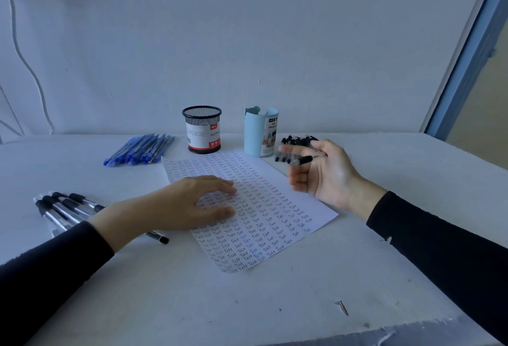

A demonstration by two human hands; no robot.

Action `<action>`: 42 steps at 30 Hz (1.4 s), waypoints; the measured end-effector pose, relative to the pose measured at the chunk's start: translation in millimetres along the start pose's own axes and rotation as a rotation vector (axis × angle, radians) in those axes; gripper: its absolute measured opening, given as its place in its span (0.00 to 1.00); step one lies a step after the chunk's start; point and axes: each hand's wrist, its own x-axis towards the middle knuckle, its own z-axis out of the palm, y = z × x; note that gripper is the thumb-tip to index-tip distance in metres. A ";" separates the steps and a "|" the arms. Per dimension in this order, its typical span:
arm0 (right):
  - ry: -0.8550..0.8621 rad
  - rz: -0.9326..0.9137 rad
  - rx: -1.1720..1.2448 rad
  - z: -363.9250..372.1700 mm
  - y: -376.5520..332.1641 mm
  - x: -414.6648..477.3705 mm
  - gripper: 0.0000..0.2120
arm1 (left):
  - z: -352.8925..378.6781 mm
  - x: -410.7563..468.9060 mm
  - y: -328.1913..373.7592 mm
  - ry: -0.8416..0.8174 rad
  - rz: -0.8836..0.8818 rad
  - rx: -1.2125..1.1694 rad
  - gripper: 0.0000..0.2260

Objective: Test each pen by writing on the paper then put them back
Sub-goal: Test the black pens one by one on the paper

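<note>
A white paper (pixel 264 208) covered in rows of the handwritten word "Test" lies at the middle of the table. My left hand (pixel 178 205) rests flat on its left side, fingers spread. My right hand (pixel 327 175) hovers above the paper's far right corner, palm turned left, with a black pen (pixel 302 160) held loosely in its curled fingers. Just behind that hand lies a pile of black pens (pixel 295 142). Another group of black pens (pixel 63 208) lies at the left, partly hidden by my left forearm. One black pen (pixel 159 238) pokes out under my left wrist.
Several blue pens (pixel 140 149) lie at the back left. A black mesh pen cup (pixel 202 129) and a light blue desk organizer (pixel 258 134) stand behind the paper, near the wall. The table's front right edge (pixel 384 337) is chipped, with a small dark chip mark (pixel 342 307) near it.
</note>
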 end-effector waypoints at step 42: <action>0.147 -0.322 -0.954 0.2 36.2 -36.4 0.23 | 1.3 1.7 0.1 -0.057 -0.023 0.027 0.33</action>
